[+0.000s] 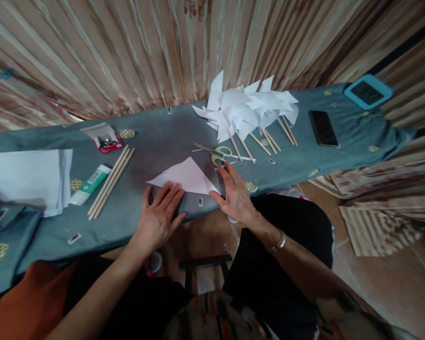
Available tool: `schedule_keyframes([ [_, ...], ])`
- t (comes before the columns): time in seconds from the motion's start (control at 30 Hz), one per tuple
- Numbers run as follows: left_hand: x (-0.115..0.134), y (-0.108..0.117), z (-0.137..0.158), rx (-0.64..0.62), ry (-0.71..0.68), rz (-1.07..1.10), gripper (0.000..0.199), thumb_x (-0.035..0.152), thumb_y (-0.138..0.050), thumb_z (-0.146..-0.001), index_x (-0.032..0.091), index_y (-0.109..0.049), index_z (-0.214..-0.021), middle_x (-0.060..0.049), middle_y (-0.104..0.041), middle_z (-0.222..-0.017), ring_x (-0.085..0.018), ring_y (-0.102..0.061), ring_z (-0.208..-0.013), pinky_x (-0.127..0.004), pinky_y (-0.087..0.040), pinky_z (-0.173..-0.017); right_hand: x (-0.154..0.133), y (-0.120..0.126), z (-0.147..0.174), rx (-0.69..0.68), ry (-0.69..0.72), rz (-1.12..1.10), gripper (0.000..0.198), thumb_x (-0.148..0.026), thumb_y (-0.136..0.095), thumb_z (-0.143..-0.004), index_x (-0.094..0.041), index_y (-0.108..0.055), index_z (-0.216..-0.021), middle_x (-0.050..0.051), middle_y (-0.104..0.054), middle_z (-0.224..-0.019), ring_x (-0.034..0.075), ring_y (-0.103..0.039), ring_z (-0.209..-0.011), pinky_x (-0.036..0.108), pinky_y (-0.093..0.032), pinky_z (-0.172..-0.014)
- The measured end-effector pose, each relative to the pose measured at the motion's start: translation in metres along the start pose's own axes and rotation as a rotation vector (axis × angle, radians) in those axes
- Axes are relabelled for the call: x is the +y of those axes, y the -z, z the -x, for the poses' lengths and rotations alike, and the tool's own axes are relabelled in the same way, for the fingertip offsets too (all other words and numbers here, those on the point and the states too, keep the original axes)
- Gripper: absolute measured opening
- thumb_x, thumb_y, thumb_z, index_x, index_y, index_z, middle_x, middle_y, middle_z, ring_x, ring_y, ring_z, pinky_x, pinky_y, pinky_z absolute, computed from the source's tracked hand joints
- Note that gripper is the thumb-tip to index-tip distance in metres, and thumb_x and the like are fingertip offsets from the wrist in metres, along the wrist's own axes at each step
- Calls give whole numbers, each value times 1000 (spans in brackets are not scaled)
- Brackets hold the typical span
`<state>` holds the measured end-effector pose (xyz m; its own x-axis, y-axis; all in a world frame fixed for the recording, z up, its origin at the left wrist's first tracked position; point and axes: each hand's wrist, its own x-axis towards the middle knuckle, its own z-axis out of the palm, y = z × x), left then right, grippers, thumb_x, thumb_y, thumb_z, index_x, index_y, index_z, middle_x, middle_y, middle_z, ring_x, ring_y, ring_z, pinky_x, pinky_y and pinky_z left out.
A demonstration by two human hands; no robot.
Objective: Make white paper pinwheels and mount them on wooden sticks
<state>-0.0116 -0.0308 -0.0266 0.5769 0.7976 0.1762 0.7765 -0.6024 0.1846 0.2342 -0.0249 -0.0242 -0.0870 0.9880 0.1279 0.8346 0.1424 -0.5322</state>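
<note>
A sheet of white paper (189, 172), folded into a triangle, lies on the cloth-covered table in front of me. My left hand (161, 212) rests with fingers stretched flat on its lower left edge, holding nothing. At the right corner of the paper is my right hand (235, 193), its thumb at the tip and its other fingers apart, close to the scissors handles. Just beyond the paper are the scissors (217, 153) with green handles, blades pointing left. Thin white paper strips (242, 158) lie beside them.
Several white paper pinwheels (248, 106) on wooden sticks lie at the back. Leftward are wooden sticks (111, 182), a glue tube (91, 184), a small red box (107, 141) of metal pieces and a paper stack (24, 177). A phone (323, 128) and digital timer (368, 91) sit right.
</note>
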Motion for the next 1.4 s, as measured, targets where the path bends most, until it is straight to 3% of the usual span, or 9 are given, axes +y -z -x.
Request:
schedule_keyframes([
  [0.37, 10, 15, -1, -113, 149, -29, 46, 38, -50, -97, 26, -50, -142, -10, -50, -150, -46, -27, -145, -81, -18, -105, 11, 2, 9, 0, -7, -80, 62, -27, -56, -89, -13, -39, -147, 20, -34, -157, 30, -28, -149, 52, -29, -120],
  [0.73, -13, 18, 20, -10, 215, -43, 50, 41, -40, -100, 23, -40, -148, -17, -50, -149, -34, -42, -141, -74, -16, -110, 19, 1, 8, 38, 23, -44, 59, -32, -59, -88, -13, -47, -142, 21, -40, -153, 34, -38, -144, 54, -34, -116],
  [0.87, -16, 18, 21, 8, 205, -58, 49, 40, -40, -100, 22, -43, -146, -17, -51, -147, -35, -42, -140, -73, -18, -110, 21, 15, -10, 120, 100, -11, 49, -35, -55, -93, -14, -53, -137, 18, -53, -143, 31, -49, -135, 51, -40, -113],
  [1.03, -15, 16, 19, 39, 219, -35, 46, 39, -39, -100, 22, -50, -141, -18, -55, -144, -35, -45, -138, -71, -20, -111, 15, 23, -56, 100, 209, 170, 39, -19, -45, -95, -9, -57, -131, 19, -63, -130, 31, -57, -121, 46, -45, -106],
  [1.2, -22, 16, 10, 106, 254, -17, 42, 32, -39, -99, 20, -57, -135, -17, -64, -133, -35, -55, -126, -68, -26, -108, 7, 15, -87, -47, 172, 355, 39, -11, -53, -87, -5, -60, -125, 23, -69, -110, 34, -63, -103, 46, -50, -93],
  [1.4, -37, 18, -9, 136, 314, -49, 36, 33, -44, -96, 20, -65, -123, -14, -68, -124, -34, -58, -115, -57, -38, -104, 7, 22, -91, -71, 105, 273, 30, -13, -56, -86, -10, -66, -114, 20, -73, -96, 34, -68, -96, 46, -51, -89],
])
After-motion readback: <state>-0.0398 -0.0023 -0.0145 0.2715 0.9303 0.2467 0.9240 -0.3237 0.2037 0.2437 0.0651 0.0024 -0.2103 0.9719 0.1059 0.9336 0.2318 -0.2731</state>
